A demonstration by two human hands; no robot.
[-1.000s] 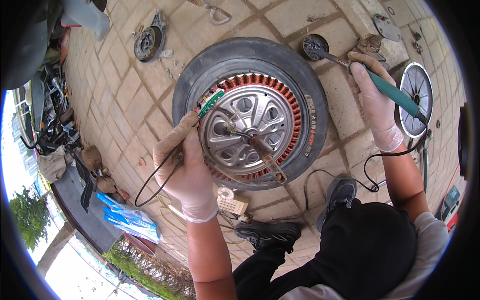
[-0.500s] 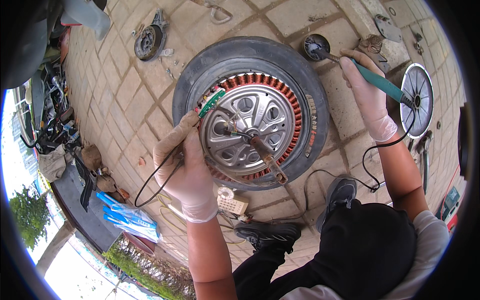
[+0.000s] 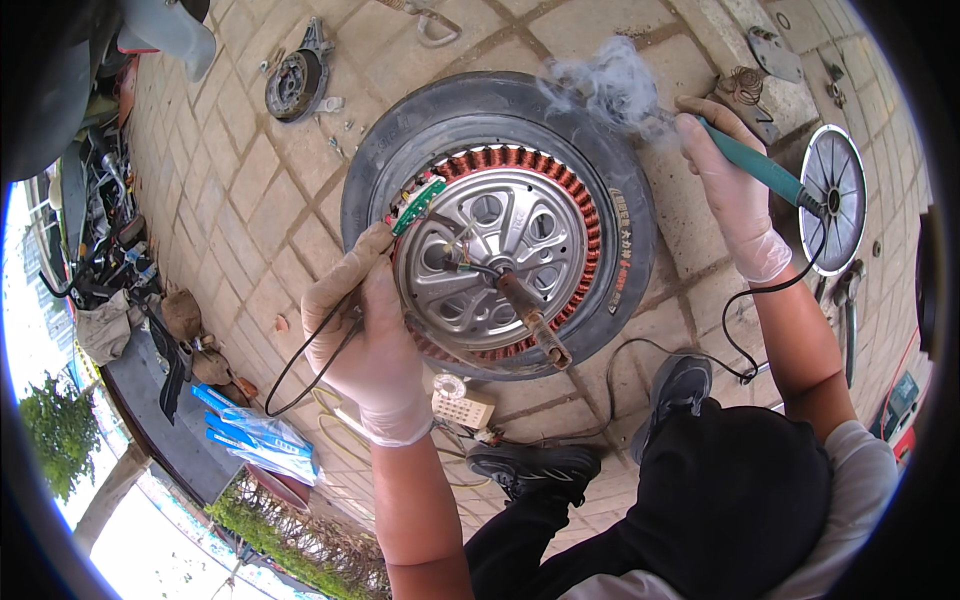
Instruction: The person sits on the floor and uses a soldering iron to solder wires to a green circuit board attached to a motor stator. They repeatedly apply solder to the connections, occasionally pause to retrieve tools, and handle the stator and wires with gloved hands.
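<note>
A white glove covers my right hand [image 3: 735,190], which is closed round the green handle of a soldering iron [image 3: 750,162]. Grey smoke [image 3: 610,85] billows at the iron's tip, hiding it and the small round tin beneath. My left hand [image 3: 365,330], also gloved, pinches the lower end of a narrow green circuit board [image 3: 418,207]. A thin black cable [image 3: 300,372] loops out from that hand. Behind the board lies a wheel hub motor, its copper windings [image 3: 590,225] ringing a silver core [image 3: 490,205] with a rusty axle [image 3: 535,320], inside a black tyre [image 3: 635,270].
A round metal cover [image 3: 833,200] lies at the right, near a coil spring [image 3: 742,88]. A brake drum assembly [image 3: 297,85] sits far left. The iron's cord [image 3: 640,342] trails past my shoes to a cream box [image 3: 465,408]. Blue packets [image 3: 255,435] lie left.
Thick smoke has risen round the soldering iron's tip, covering the tin seen before. My left hand and the circuit board have shifted very slightly left.
</note>
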